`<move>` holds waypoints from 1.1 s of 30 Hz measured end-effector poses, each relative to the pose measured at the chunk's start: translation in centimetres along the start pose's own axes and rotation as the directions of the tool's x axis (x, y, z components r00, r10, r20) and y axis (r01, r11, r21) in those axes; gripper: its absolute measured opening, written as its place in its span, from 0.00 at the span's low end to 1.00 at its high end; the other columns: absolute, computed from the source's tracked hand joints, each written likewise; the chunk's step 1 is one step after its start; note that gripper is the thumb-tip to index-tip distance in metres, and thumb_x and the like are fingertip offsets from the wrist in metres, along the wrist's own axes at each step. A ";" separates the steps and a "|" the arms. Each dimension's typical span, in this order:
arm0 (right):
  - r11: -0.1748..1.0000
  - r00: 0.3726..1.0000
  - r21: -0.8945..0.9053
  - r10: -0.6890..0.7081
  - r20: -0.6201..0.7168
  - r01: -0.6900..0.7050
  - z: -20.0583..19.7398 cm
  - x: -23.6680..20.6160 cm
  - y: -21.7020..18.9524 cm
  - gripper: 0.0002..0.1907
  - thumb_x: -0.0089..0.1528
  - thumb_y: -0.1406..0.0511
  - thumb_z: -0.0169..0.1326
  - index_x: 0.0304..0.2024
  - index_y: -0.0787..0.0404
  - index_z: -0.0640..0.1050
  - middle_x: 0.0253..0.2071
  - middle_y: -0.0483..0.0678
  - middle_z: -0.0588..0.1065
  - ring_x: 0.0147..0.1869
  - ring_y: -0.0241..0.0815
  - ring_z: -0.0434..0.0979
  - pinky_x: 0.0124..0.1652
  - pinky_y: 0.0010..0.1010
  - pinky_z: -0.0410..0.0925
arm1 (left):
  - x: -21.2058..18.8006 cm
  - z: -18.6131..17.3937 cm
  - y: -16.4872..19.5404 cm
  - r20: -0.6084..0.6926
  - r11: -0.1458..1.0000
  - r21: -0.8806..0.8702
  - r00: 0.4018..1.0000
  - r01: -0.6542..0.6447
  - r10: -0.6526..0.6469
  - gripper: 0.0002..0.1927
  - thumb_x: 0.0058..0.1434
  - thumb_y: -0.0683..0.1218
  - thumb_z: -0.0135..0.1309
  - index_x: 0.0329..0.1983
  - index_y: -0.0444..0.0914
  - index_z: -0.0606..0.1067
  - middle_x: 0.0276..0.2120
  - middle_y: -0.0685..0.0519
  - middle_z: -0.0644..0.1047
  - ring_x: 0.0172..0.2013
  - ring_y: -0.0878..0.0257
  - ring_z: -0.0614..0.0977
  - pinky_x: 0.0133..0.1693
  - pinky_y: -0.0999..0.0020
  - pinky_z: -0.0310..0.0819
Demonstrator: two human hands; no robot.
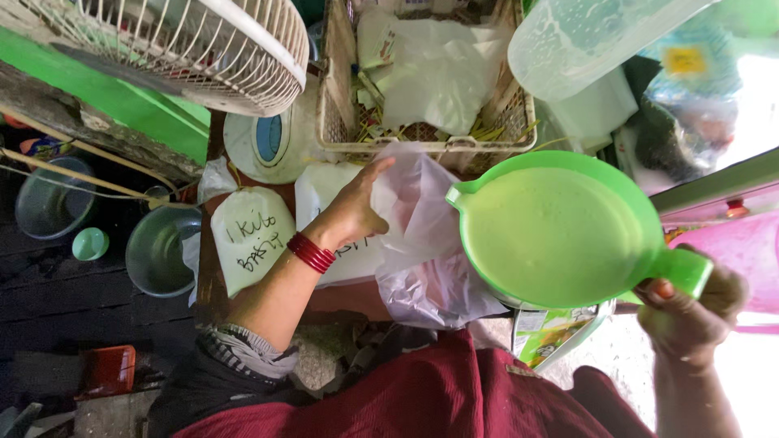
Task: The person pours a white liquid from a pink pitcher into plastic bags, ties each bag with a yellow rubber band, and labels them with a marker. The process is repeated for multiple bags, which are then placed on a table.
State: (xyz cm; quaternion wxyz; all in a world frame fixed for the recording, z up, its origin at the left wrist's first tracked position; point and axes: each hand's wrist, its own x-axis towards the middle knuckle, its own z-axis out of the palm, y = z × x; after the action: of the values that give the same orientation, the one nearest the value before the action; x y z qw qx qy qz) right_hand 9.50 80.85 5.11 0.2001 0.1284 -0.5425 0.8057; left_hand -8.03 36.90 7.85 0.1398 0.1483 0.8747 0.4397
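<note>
My right hand (688, 315) grips the handle of a green plastic jug (560, 231) filled with pale green liquid, held level over my lap. My left hand (357, 207), with red bangles at the wrist, holds the rim of a thin clear plastic bag (430, 251) that hangs open just left of the jug's spout. Behind the hand lies a white filled bag (324, 191) with handwriting on it.
Another white sack with writing (250, 235) lies to the left. A woven basket (345, 122) with plastic bags stands behind, a white fan (211, 49) at top left, a clear jug (584, 36) at top right. Metal bowls (158, 251) sit on the floor at left.
</note>
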 end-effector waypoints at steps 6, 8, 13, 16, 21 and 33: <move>0.978 0.995 -0.184 0.098 -0.033 -0.103 1.6 -1.0 -3.8 0.08 0.65 0.74 0.65 0.42 0.73 0.79 0.37 0.54 0.80 0.36 0.38 0.79 0.44 0.26 0.73 | -2.8 1.0 3.4 0.079 0.960 0.118 0.966 -0.252 0.244 0.63 0.36 0.34 0.67 0.75 0.33 0.47 0.76 0.35 0.42 0.75 0.46 0.50 0.68 0.65 0.57; 0.950 0.990 -0.279 0.142 -0.019 -0.142 2.1 -1.0 -4.9 0.08 0.66 0.74 0.65 0.41 0.73 0.78 0.37 0.54 0.79 0.35 0.37 0.77 0.43 0.24 0.71 | -3.6 1.4 4.9 0.121 0.959 0.098 0.959 -0.267 0.255 0.65 0.36 0.34 0.66 0.77 0.33 0.44 0.77 0.34 0.40 0.75 0.46 0.50 0.64 0.68 0.63; 0.864 0.987 -0.489 0.155 0.034 -0.119 3.1 0.3 -6.6 0.11 0.64 0.69 0.65 0.44 0.71 0.79 0.35 0.52 0.79 0.33 0.36 0.79 0.39 0.23 0.72 | -3.7 1.8 8.0 0.141 0.896 0.097 0.897 -0.433 0.418 0.66 0.35 0.36 0.69 0.75 0.29 0.43 0.75 0.32 0.44 0.76 0.42 0.48 0.72 0.62 0.50; 0.827 0.986 -0.547 0.168 0.019 -0.130 3.8 1.2 -7.4 0.12 0.64 0.69 0.65 0.44 0.72 0.80 0.33 0.53 0.79 0.29 0.36 0.79 0.35 0.24 0.71 | -3.6 2.0 8.9 0.140 0.884 0.092 0.885 -0.458 0.444 0.65 0.36 0.38 0.70 0.73 0.25 0.43 0.74 0.29 0.45 0.76 0.42 0.48 0.72 0.60 0.46; 0.801 0.986 -0.587 0.164 0.025 -0.119 5.0 2.7 -8.8 0.12 0.63 0.69 0.64 0.45 0.73 0.80 0.32 0.55 0.80 0.28 0.37 0.80 0.33 0.25 0.71 | -3.4 2.5 9.7 0.058 0.867 0.043 0.868 -0.496 0.494 0.65 0.37 0.41 0.71 0.73 0.24 0.43 0.73 0.27 0.49 0.75 0.39 0.51 0.73 0.59 0.48; 0.814 0.990 -0.570 0.143 0.007 -0.114 5.5 7.2 -11.9 0.11 0.64 0.69 0.64 0.45 0.71 0.79 0.26 0.50 0.76 0.21 0.28 0.71 0.27 0.20 0.64 | -0.8 1.6 13.8 0.015 0.814 0.055 0.815 -0.579 0.579 0.68 0.42 0.55 0.77 0.73 0.22 0.46 0.72 0.27 0.53 0.74 0.40 0.56 0.72 0.57 0.51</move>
State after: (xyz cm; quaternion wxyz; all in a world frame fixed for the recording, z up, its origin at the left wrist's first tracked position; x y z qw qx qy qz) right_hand 8.57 81.05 20.05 0.1608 0.0461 -0.7697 0.6160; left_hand -4.75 45.64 18.20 -0.0060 0.4106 0.8004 0.4367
